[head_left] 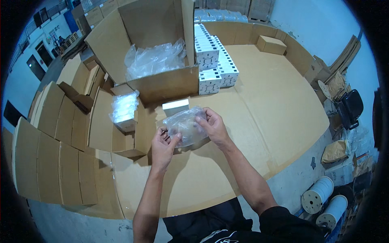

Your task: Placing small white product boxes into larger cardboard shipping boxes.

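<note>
A clear plastic bag (pixel 185 128) is stretched between my two hands above the cardboard-covered table. My left hand (pixel 163 149) pinches its lower left edge between thumb and fingers. At its upper right edge, my right hand (pixel 214 127) grips the film the same way. The bag looks flat, and I cannot make out anything inside it. Just beyond it lies a small white box (pixel 175 107), partly covered by the bag. Left of my hands, an open carton (pixel 139 139) holds several plastic-wrapped white boxes (pixel 125 111).
Behind stands a large open carton (pixel 172 86) with loose clear bags (pixel 156 60). Stacked white boxes (pixel 219 65) are right of it. Folded cartons (pixel 48 162) line the left side. A small closed carton (pixel 271 45) sits far right. Cable spools (pixel 318 194) stand on the floor.
</note>
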{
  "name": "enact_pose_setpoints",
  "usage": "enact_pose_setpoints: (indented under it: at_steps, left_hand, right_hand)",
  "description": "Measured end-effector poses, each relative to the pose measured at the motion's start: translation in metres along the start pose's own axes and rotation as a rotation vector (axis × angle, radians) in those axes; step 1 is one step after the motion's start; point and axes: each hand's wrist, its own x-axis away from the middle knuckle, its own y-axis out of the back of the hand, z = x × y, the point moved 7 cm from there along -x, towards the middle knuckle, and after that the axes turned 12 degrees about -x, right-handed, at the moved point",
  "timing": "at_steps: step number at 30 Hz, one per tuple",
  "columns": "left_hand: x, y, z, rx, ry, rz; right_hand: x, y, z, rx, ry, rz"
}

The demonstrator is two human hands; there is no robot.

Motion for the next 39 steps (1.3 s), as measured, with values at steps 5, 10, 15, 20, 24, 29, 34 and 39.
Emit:
enact_pose_setpoints:
  at_steps: [5,10,15,20,24,29,34,39]
  left_hand:
    - [-0.010,0.001,0.010,-0.076,-0.057,-0.021]
    - [-0.016,0.023,0.032,-0.035,0.066,-0.165]
    - [-0.015,0.032,0.022,0.005,-0.053,-0.277]
    - [-0.009,0.034,0.017,-0.128,-0.134,-0.385]
    - [-0.006,0.034,0.002,-0.318,-0.233,-0.424]
    - [-0.001,0.029,-0.002,-0.407,-0.165,-0.392]
    - [-0.001,0.033,-0.002,-0.501,-0.311,-0.454]
    - [0.000,0.028,-0.001,-0.500,-0.256,-0.418]
  right_hand:
    - [-0.004,0.001,-0.011,0.318,-0.008,-0.036]
    - [-0.003,-0.008,-0.016,0.377,-0.057,0.028]
    - [-0.004,-0.012,-0.017,0.453,0.056,0.054]
    - [-0.002,-0.009,-0.013,0.425,-0.027,0.029]
    - [-0.003,-0.003,-0.006,0.388,0.011,-0.023]
    - [-0.004,0.009,-0.015,-0.026,-0.098,-0.094]
    - [-0.002,0.009,-0.009,-0.423,-0.090,-0.113]
    - [0.002,-0.004,-0.008,-0.226,-0.052,-0.157]
